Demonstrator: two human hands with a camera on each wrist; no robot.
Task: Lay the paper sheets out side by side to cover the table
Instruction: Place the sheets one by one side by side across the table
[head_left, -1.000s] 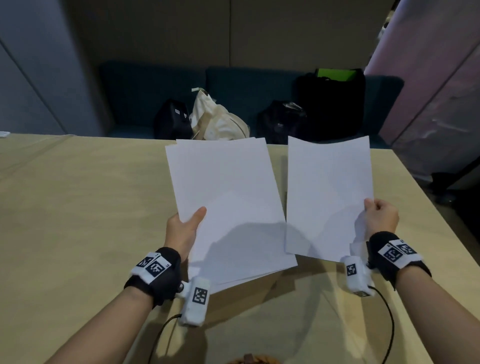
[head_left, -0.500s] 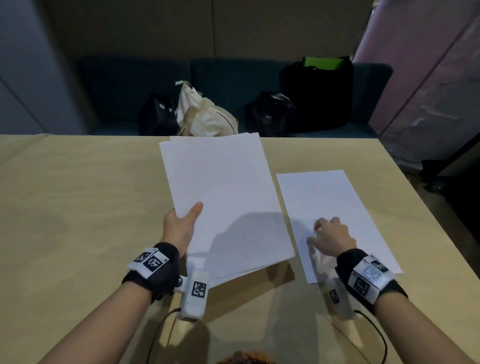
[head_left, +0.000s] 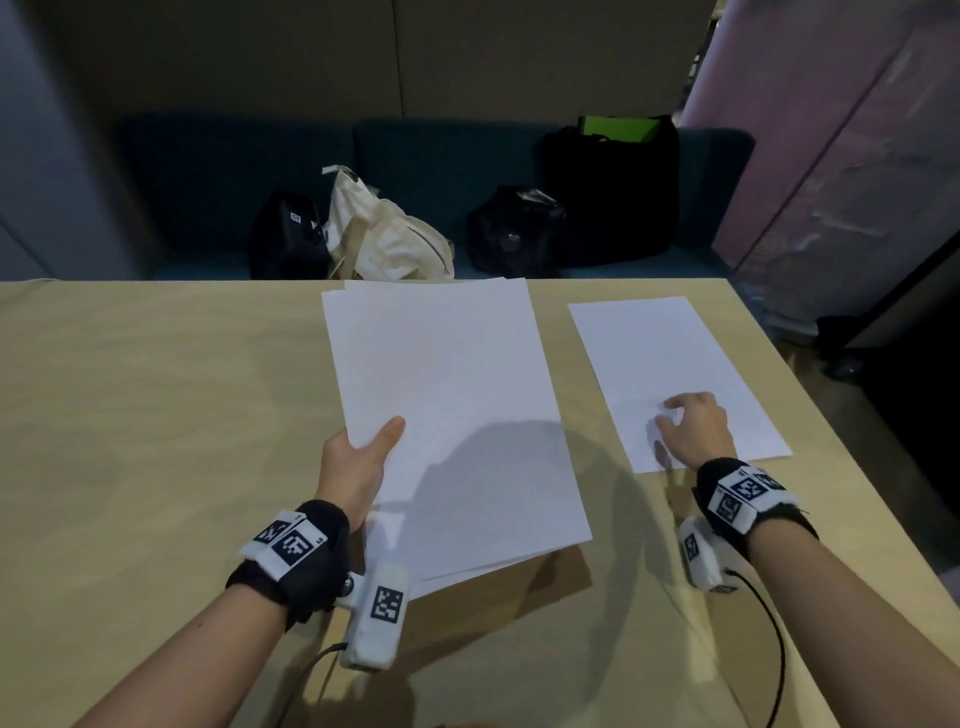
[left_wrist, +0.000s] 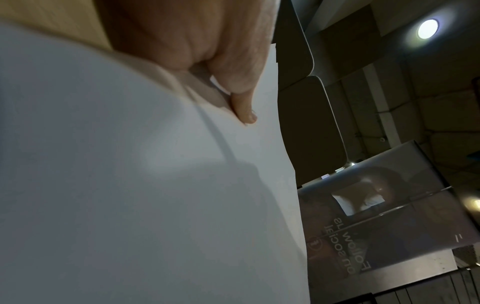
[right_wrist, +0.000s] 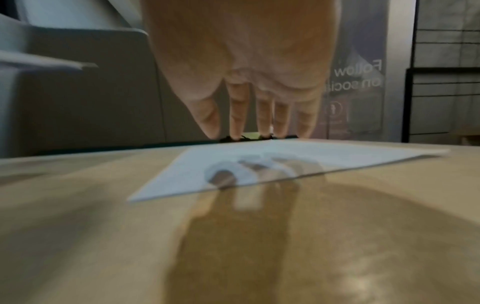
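One single sheet (head_left: 670, 374) lies flat on the light wooden desk (head_left: 156, 415), over towards its right edge and far corner, its long sides running away from the person. The right hand (head_left: 693, 428) is above the near end of that sheet with its fingers (right_wrist: 237, 115) spread and pointing down; the right wrist view shows the fingertips hanging clear of the paper (right_wrist: 285, 162), casting a soft shadow onto it, so the hand is relaxed and holds nothing. Just to the left, apart from the lone sheet by a strip of bare desk, the left hand (head_left: 358, 462) grips a stack of sheets (head_left: 447, 415) at its left edge, thumb on top and the other fingers hidden beneath. The stack is raised off the desk at the near end, throwing a dark shadow on the wood below, and its sheets are slightly fanned so several edges show at the near and far corners. In the left wrist view the top sheet (left_wrist: 130, 185) fills most of the frame, with the thumb (left_wrist: 241, 98) pressed down on it. Beyond the far edge of the desk a dark bench (head_left: 441, 171) holds a cream cloth bag (head_left: 384, 234) and three black bags, the largest (head_left: 613, 187) with a green panel at its top.
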